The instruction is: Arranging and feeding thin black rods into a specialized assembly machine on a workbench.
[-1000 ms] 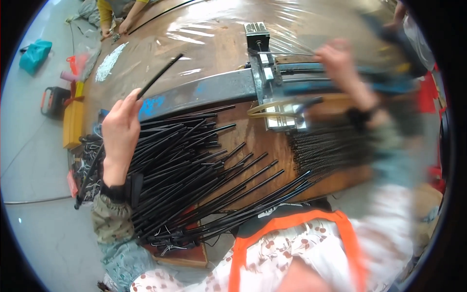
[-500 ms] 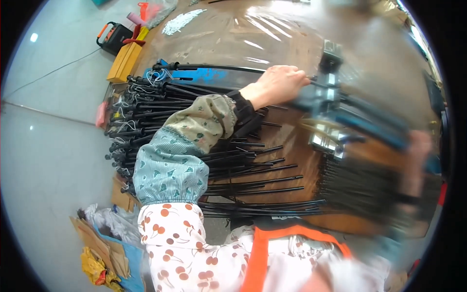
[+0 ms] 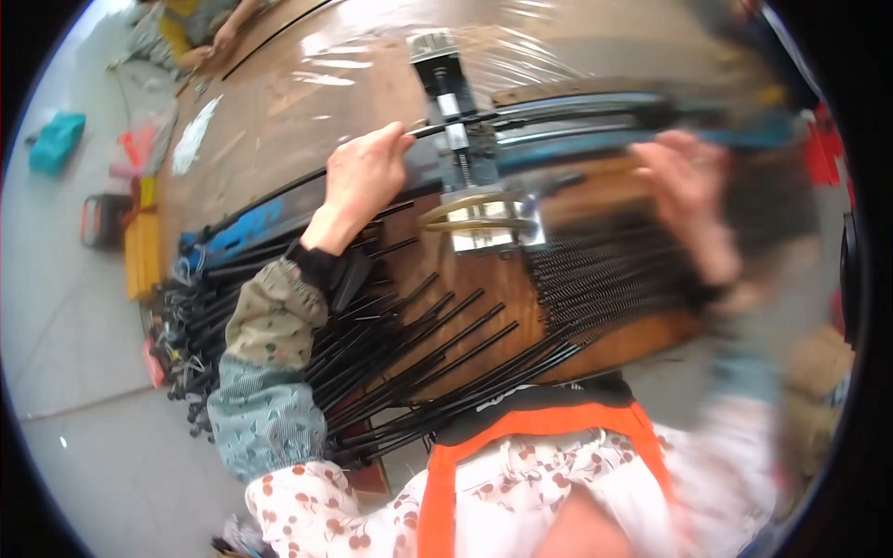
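My left hand [image 3: 366, 177] is closed on a thin black rod [image 3: 299, 182], its fingertips just left of a metal clamp fixture [image 3: 453, 110]. The rod runs from the left side of the table toward the fixture, and a black rod [image 3: 549, 112] continues on its right. My right hand [image 3: 688, 195] is blurred, over the right part of the table. Its fingers look stretched and apart, with nothing visible in them. A loop of yellowish tubing [image 3: 470, 223] lies across the fixture's near metal block [image 3: 493, 240].
Several black rods [image 3: 423, 344] with corded ends lie piled at left. Dark springs [image 3: 605, 274] lie in a mass at right. Under the work runs a blue rail [image 3: 246, 228]. A yellow box [image 3: 142, 256] stands at the left edge; another person's hands [image 3: 223, 42] are at the far left.
The view has swung right, so the fixture and table sit farther left. My right hand has moved up from the springs' right side toward the rods. My left hand still grips the rod.
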{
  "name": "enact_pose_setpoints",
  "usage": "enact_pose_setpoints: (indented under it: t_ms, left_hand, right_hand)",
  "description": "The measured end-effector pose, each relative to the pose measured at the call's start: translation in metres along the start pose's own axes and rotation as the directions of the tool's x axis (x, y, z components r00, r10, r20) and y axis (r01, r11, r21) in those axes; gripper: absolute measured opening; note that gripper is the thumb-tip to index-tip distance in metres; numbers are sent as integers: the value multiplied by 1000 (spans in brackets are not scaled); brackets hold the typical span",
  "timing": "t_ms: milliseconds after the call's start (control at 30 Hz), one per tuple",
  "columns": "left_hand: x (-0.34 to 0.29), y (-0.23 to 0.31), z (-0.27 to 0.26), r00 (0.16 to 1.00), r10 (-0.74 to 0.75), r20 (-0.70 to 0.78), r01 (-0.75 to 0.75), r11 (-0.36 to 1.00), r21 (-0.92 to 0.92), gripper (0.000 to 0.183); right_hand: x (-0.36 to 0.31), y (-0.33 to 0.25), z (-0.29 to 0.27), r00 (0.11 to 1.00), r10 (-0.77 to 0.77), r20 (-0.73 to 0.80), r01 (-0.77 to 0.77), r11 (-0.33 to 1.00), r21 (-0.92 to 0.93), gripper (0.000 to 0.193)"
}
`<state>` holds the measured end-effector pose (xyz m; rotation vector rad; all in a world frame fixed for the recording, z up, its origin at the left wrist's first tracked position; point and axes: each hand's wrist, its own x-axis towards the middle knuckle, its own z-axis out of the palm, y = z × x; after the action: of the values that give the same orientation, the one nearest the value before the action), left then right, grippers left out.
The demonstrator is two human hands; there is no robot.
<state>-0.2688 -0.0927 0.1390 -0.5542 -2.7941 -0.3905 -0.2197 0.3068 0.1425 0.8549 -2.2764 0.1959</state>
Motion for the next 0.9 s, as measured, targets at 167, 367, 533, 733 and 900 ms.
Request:
enact_pose_setpoints:
  t_ms: [167,367,533,733,900]
  left_hand:
    - [4,6,-2,996,-33,86,34,999,-11,21]
    - [-3,6,-6,997,-23,74,24,999,-23,18]
    - [-1,4,1,999,13,37,-14,1000,28,14]
    - [12,-1,17,955,280,-95,-271,958,95,12]
    - [29,-89,-2,843,495,-211,-435,858,273,12]
  right_hand:
    - [-11,-22,12,986,140,85,-152,976,156,27]
    - [-6,-48,28,988,114,106,-140,949,284,28]
    - [-4,-46,54,970,101,221,-220,752,621,21]
    - [-1,-34,59,741,293,604,-671,363,646,32]
    - [-33,-86,30,933,-77,351,-102,880,464,47]
